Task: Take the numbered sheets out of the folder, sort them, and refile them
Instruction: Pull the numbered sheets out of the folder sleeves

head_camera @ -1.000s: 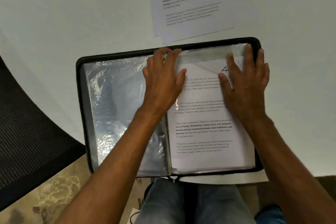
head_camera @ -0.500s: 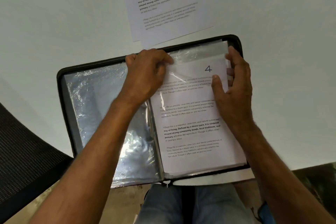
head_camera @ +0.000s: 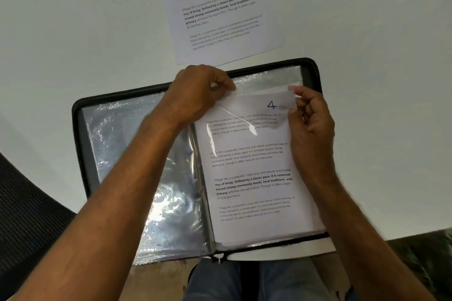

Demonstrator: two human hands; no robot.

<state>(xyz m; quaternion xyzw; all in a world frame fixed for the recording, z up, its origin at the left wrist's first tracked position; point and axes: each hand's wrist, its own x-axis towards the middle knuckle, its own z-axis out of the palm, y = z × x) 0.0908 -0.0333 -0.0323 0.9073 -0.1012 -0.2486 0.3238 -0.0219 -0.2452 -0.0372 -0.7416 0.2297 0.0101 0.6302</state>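
Two hands pinch one clear sleeve [head_camera: 259, 95] over sheet 4 [head_camera: 252, 166] mid-frame: left hand [head_camera: 195, 95], right hand [head_camera: 310, 120]; one folder [head_camera: 83, 154]; loose sheets [head_camera: 220, 7] up top.

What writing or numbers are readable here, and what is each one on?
"4": handwritten at the top of the sheet in the folder, inside the plastic sleeve.
"Village life is a peaceful, close-knit, and nature-connected way of living. Defined by a slower pace, it is centered around strong community bonds, local traditions, and primary activities like agriculture.": on that sheet and on the loose sheet on the table.
The smaller paragraphs are partly blurred.
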